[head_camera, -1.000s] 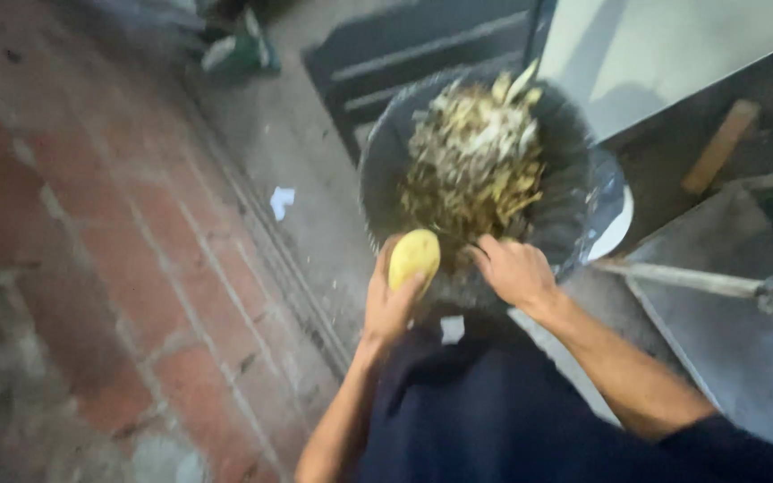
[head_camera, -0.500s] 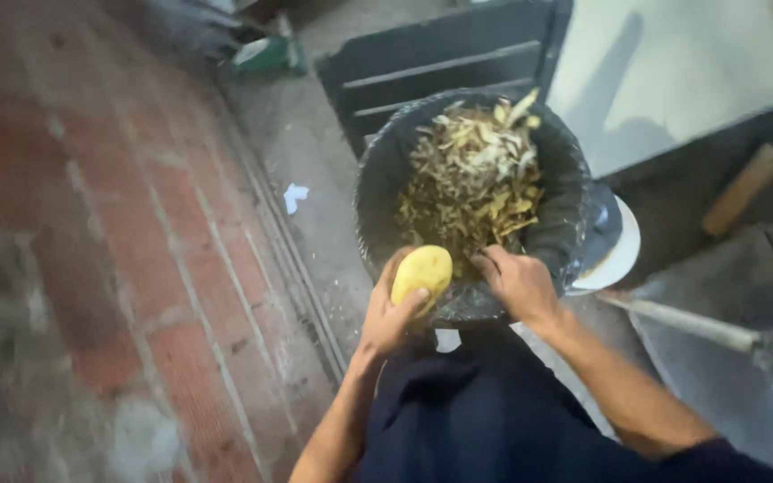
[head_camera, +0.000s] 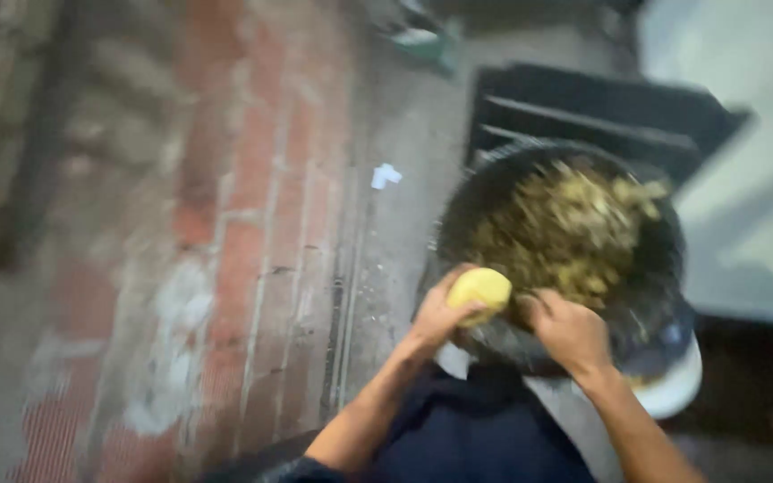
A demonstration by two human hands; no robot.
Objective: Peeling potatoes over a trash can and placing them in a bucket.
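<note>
1. Head view: the left hand (head_camera: 440, 315) is clenched around a peeled, pale yellow, oval potato (head_camera: 480, 291), with the fingers curled under it and the thumb against its near side.
2. The peeled, pale yellow, oval potato has its long axis roughly level across the frame, tipped slightly upward toward the right; its free end points at the right hand (head_camera: 570, 329).
3. The potato sits on top of the grip, mostly exposed above the fingers, and it hangs at the near rim of a round black bin (head_camera: 458, 224) lined with dark plastic.
4. The bin holds a heap of yellow-brown peelings (head_camera: 570, 237), which lies just beyond the potato.
5. The right hand is closed in a loose fist just right of the potato, over the bin's near rim; motion blur hides whether it grips anything, so I cannot tell.
6. A white, rounded rim (head_camera: 677, 389) shows under the bin at its lower right.
7. A small white scrap of paper (head_camera: 386, 174) lies on the grey concrete strip (head_camera: 404, 116) left of the bin, well apart from both hands.
8. A blurred green and white package (head_camera: 422, 40) lies at the top edge, beyond the bin.
9. A red brick floor (head_camera: 225, 241) with pale smears fills the left half.
10. A dark slatted panel (head_camera: 574, 112) stands behind the bin.
</note>
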